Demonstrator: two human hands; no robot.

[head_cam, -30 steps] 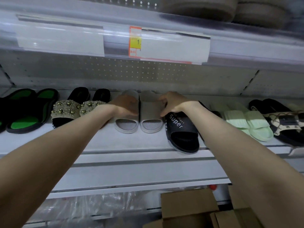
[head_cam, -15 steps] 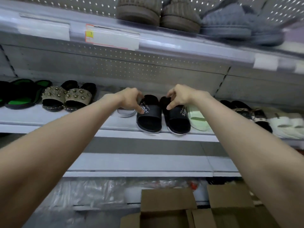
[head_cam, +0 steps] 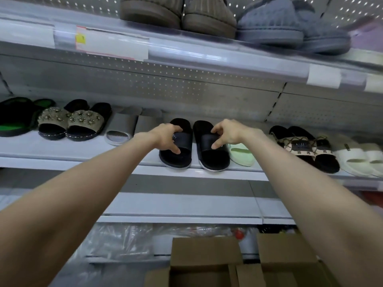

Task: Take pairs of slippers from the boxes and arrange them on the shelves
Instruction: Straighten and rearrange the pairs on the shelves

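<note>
Two black slides stand side by side on the middle shelf (head_cam: 207, 174), toes toward me. My left hand (head_cam: 165, 137) grips the strap of the left black slide (head_cam: 176, 156), thumb under the strap's front edge. My right hand (head_cam: 226, 134) grips the strap of the right black slide (head_cam: 215, 158) the same way. Both soles rest on the shelf near its front lip. Open cardboard boxes (head_cam: 207, 255) sit below, at the bottom of the view.
Left of the black pair stand grey slides (head_cam: 122, 129), studded sandals (head_cam: 83, 123) and green-lined black slippers (head_cam: 14, 121). Right of it are a pale green slide (head_cam: 242, 154), patterned-strap sandals (head_cam: 306, 148) and cream slides (head_cam: 352, 158). Fuzzy slippers (head_cam: 207, 15) fill the upper shelf.
Both hands left the grey pair and moved right onto the two black slides, setting them parallel. The view tilted up and shifted right.
</note>
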